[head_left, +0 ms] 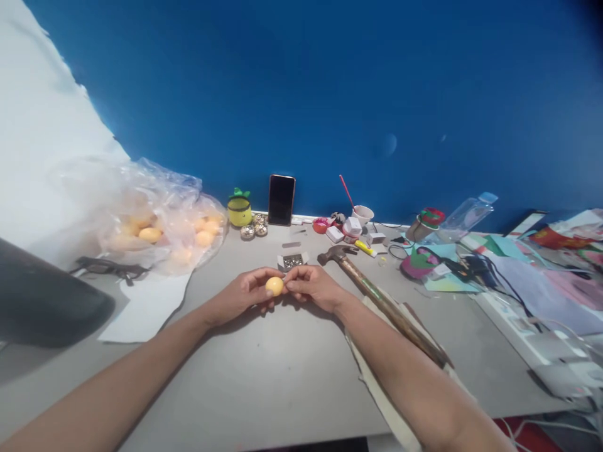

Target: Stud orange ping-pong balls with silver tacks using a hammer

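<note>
My left hand (247, 292) holds a small yellow ball (274, 286) between its fingers, just above the grey table (264, 376). My right hand (315, 285) meets it from the right, fingertips pinched against the ball's side. Both hands hover at the table's middle. Just behind them sits a small open box of metal pins (293, 260). A hammer (377, 295) with a wooden handle lies right of my right hand, head toward the wall.
A clear plastic bag of yellow balls (160, 232) lies at back left, with glasses (110, 269) and white paper (148, 304) before it. A phone (281, 199) leans on the blue wall beside a yellow cup (239, 210). Craft clutter, a bottle (464, 216) and cables fill the right side.
</note>
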### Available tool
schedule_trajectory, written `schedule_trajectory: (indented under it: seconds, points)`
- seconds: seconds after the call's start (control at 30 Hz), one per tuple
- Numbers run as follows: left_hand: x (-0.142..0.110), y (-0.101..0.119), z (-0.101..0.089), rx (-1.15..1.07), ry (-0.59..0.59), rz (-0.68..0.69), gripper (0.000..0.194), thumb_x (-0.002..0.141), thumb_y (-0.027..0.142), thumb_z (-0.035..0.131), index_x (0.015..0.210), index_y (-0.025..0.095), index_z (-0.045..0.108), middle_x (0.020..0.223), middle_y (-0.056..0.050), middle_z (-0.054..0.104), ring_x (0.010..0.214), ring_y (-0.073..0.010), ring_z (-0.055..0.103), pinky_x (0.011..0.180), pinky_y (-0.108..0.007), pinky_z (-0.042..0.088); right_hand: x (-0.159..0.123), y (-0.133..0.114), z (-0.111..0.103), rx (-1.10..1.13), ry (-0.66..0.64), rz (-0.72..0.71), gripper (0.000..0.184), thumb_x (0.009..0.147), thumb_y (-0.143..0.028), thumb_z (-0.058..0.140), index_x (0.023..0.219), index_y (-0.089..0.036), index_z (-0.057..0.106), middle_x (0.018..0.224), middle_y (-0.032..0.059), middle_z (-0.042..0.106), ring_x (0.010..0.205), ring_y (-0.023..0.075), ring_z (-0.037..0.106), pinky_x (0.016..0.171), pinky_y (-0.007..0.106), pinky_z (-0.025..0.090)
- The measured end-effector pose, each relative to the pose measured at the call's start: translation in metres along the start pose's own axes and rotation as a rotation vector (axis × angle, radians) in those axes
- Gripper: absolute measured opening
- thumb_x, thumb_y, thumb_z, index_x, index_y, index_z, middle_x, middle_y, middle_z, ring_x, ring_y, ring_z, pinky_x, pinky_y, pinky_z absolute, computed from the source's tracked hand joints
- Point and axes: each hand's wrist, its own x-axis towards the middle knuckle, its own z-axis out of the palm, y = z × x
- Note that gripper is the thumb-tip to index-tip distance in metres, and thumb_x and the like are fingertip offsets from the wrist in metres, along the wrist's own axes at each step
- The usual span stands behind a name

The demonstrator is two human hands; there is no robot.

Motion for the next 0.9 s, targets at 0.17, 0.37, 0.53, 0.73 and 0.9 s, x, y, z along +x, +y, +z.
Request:
schedule_trajectory:
  seconds: [0.17,0.37,0.53,0.73,0.9]
  points:
    - [-0.001,0.004,0.000,0.096,0.010,0.020,0.041,0.080,0.035,0.083,0.116,0.020,0.070,0.088,-0.009,0.071,0.069,-0.0173,0.063,0.059,-0.027,0.048,0.004,0.001,-0.002,-0.031,-0.027,0.018,0.041,0.058,-0.041,0.094,0.082,-0.015,0.072,0.072,0.0010,0.071,0.052,0.0060,0.049,0.047,0.020,0.030]
    - [-0.002,0.000,0.001,0.055,-0.008,0.052,0.045,0.083,0.038,0.082,0.120,0.018,0.068,0.080,-0.005,0.068,0.065,-0.0144,0.061,0.060,-0.026,0.049,0.012,-0.011,0.001,-0.059,0.038,-0.062,0.046,0.052,-0.041,0.097,0.080,-0.015,0.070,0.069,0.0004,0.070,0.052,0.0056,0.048,0.047,0.018,0.032]
    - [0.006,-0.004,-0.005,0.018,-0.033,0.079,0.053,0.080,0.035,0.084,0.126,0.016,0.063,0.086,-0.006,0.069,0.065,-0.0135,0.063,0.060,-0.026,0.052,-0.005,-0.057,0.012,0.060,0.193,-0.196,0.053,0.047,-0.037,0.101,0.082,-0.017,0.066,0.074,-0.0003,0.071,0.054,0.0048,0.048,0.046,0.017,0.031]
    - [-0.002,0.013,0.011,-0.054,0.041,0.043,0.050,0.073,0.023,0.090,0.118,0.015,0.070,0.104,-0.012,0.071,0.078,-0.0156,0.070,0.065,-0.025,0.054,-0.072,-0.077,0.032,0.003,0.154,-0.290,0.047,0.055,-0.038,0.100,0.084,-0.018,0.069,0.078,0.0004,0.072,0.057,0.0055,0.050,0.047,0.017,0.032]
    - [-0.040,0.025,0.041,-0.104,-0.030,0.094,0.051,0.072,0.019,0.089,0.121,0.020,0.072,0.097,-0.004,0.072,0.081,-0.0150,0.070,0.072,-0.025,0.054,-0.106,-0.032,0.046,0.102,0.166,-0.284,0.045,0.057,-0.040,0.100,0.082,-0.018,0.070,0.077,0.0013,0.072,0.057,0.0059,0.048,0.048,0.018,0.030]
